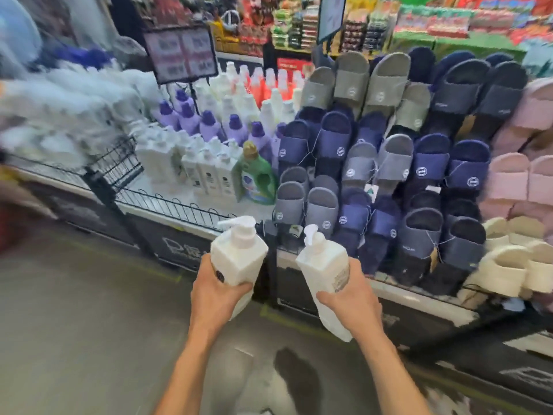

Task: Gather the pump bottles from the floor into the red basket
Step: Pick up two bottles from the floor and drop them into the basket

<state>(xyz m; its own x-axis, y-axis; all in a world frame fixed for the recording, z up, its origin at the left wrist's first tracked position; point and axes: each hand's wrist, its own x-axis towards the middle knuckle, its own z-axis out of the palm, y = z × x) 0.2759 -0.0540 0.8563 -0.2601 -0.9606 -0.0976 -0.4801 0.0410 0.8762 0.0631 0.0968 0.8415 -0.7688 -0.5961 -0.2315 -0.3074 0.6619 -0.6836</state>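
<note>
My left grip (218, 292) is wrapped round the lower part of the left pump bottle (239, 259). It is white, with a small dark round sticker near my thumb. Its pump spout points to the left. My right grip (350, 301) is wrapped round the right pump bottle (321, 265), which is white too and has a label on its side. This bottle leans over to the left. Both bottles are up in the air over the grey floor (74, 310), near each other but not touching.

In front of me is a low shop shelf with a black wire rail (167, 202) along its edge. On it stand rows of white bottles (206, 172), one green jug (257, 178) with a gold cap, and purple bottles (206, 124) behind them. A price sign (181, 55) sticks up over them, too blurry to read. To the right are stacks of slippers: blue slippers (335, 145), grey slippers (353, 79), pink slippers (523, 175) and cream slippers (508, 265). The far left is very blurry.
</note>
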